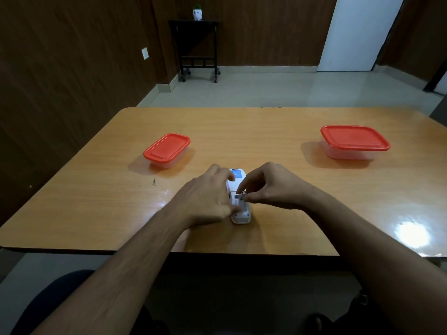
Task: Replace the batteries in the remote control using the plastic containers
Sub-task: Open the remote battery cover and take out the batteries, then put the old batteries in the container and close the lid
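- The remote control (238, 199) lies back-side up on the tabletop (266, 131), near the front edge and roughly centre. Its long axis runs near-to-far, and the open battery bay is at the near end.
- The left hand (205, 199) is curled along the remote's left side and steadies it, with the thumb down by the bay.
- The right hand (271, 187) comes in from the right. Its fingertips (250, 198) pinch a small battery (242, 195) right over the bay, so that grip is closed on the battery and touching or just above the remote. Can't really tell if the battery is going in or coming out.
- The key bit: the battery's length needs to line up with the bay, which looks to run along the remote's long axis. The right hand is the one already on it.
- Two red-lidded plastic containers sit further back, the left container (167, 149) closer to the hands and the right container (354, 141) well apart. Both lids are on.
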